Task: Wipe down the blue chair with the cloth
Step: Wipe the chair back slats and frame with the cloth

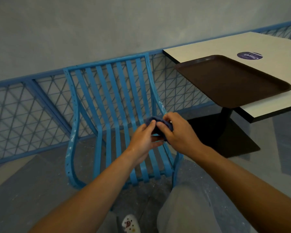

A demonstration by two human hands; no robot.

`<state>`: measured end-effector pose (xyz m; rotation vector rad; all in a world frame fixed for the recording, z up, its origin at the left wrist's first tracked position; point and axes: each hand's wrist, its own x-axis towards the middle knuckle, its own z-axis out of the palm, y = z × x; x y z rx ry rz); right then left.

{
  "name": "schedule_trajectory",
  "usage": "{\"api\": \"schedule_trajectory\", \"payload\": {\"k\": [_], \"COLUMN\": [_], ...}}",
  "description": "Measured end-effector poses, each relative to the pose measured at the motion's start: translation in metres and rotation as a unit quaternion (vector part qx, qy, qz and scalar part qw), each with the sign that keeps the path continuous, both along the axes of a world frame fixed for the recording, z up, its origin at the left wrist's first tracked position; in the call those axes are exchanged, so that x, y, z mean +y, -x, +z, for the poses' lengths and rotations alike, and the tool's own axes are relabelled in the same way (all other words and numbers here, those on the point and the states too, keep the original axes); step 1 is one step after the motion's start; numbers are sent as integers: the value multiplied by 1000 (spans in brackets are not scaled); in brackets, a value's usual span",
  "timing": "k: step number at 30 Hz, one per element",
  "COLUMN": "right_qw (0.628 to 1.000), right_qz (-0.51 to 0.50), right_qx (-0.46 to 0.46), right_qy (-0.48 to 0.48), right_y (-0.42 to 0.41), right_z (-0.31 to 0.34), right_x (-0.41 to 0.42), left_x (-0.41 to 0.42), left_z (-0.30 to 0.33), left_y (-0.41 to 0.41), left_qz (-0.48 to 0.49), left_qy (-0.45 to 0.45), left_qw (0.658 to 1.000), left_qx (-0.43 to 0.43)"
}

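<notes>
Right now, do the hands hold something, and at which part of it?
Both hands hold the dark blue cloth above the chair. The right hand grips its right side; the left hand pinches its left edge.

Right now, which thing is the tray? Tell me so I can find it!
Look right of the blue chair for the white table. The tray lies flat on its near corner, jutting over the edge. It is dark brown with a raised rim, unlike the round purple sticker behind it.
</notes>
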<state>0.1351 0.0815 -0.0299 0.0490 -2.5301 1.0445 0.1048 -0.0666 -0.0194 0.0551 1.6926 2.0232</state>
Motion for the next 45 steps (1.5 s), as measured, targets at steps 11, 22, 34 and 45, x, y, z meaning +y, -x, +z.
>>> {"api": "schedule_trajectory", "payload": {"k": [11, 22, 34, 45], "right_qw": [994, 997, 992, 990], "right_qz": [43, -15, -105, -56], "right_qx": [-14, -14, -56, -68], "right_qy": [104, 72, 33, 111], "right_y": [6, 84, 89, 94], "right_z": [-83, -79, -125, -132], "right_x": [-16, 65, 130, 92], "left_x": [9, 46, 82, 93], "left_z": [-63, -96, -169, -180], "left_y": [15, 97, 146, 152], "left_qz": [18, -94, -40, -25], "left_qy": [10, 20, 84, -15], "left_qw": [999, 994, 994, 1000], "left_qx": [-33, 56, 57, 0]}}
